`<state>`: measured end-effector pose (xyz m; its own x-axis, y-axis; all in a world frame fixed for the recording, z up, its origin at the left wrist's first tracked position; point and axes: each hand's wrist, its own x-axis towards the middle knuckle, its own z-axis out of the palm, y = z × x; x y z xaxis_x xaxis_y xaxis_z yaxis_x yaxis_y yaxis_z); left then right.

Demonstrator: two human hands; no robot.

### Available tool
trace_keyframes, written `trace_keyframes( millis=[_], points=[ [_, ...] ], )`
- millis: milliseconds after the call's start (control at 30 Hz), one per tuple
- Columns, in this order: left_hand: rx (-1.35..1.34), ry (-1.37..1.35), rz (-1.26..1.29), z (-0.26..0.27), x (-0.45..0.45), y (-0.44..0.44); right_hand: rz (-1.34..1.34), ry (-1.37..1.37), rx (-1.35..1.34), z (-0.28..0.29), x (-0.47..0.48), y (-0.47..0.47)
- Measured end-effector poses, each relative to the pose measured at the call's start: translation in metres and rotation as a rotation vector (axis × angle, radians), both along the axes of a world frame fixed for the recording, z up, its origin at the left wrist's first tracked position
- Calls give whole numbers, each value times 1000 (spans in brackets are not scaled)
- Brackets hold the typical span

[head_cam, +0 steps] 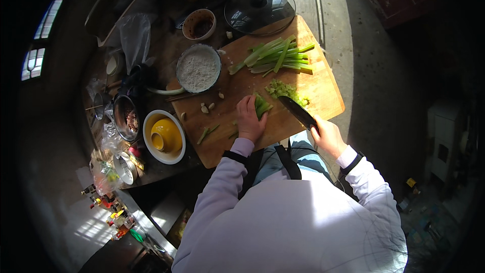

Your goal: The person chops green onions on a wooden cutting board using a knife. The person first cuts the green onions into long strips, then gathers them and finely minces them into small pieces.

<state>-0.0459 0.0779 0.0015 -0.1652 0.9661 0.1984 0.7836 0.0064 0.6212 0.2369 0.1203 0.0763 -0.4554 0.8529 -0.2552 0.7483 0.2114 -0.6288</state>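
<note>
On the wooden cutting board [227, 79], my left hand [251, 118] presses down on a bunch of cut green stalks [262, 106], which look like celery. My right hand [328, 135] grips the handle of a kitchen knife with a dark blade [297, 112], held beside the stalks. The blade's tip touches or hangs just over a pile of finely chopped green pieces [285, 89]. Beyond the pile lie longer celery stalks [274, 56]. Several garlic cloves [205, 109] and a few loose green strips [207, 134] rest on the board's left part.
Left of the board stand a pan of white flour [198, 69], a white basin with a yellow bowl [183, 145] and a metal bowl of minced meat [117, 115]. Behind are a bowl of dark sauce [210, 22] and a glass lid [242, 11], which reaches the board's far edge.
</note>
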Motion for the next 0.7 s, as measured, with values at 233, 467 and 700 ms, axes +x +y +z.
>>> trace_keyframes(
  millis=[233,467,700],
  points=[
    [-13,-155,-112,14,23,2,-56,65,99,-7,-22,16],
    [-90,-25,-198,21,-19,72,-109,141,47,4,-29,21],
    [-396,-33,-142,10,-12,73,-105,116,46,5,-27,21]
  ],
)
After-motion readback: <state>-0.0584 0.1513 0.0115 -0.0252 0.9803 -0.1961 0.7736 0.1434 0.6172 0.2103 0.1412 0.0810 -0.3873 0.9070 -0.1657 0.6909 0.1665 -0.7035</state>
